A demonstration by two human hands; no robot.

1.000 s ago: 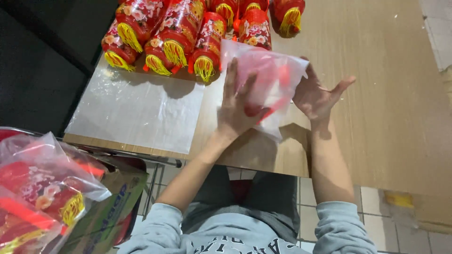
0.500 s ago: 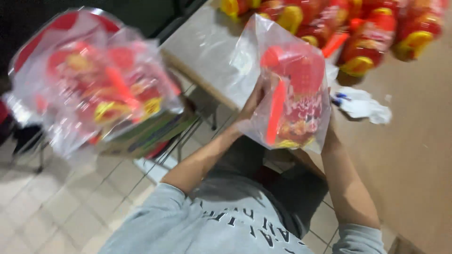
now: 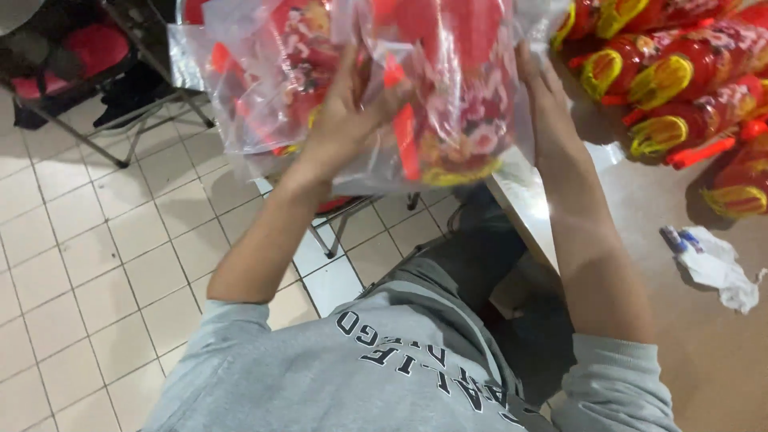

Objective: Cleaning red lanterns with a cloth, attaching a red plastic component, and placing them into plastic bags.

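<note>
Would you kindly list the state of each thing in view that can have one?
Clear plastic bag: filled with red items, held up between both hands.
Left hand: pressed flat on the bag.
Right hand: pressed flat on the bag.
Red packs: lying piled on the table.
White paper: crumpled.

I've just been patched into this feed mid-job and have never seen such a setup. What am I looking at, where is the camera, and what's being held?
No machine here: a person works with two bare hands, and the one camera sits on their head, looking down past a grey sweatshirt. The left hand and right hand grip either side of a clear plastic bag filled with red and yellow packets. To the right, a brown table carries more red and yellow packets and a crumpled white paper. To the left, a folding chair stands on a pale tiled floor.
</note>
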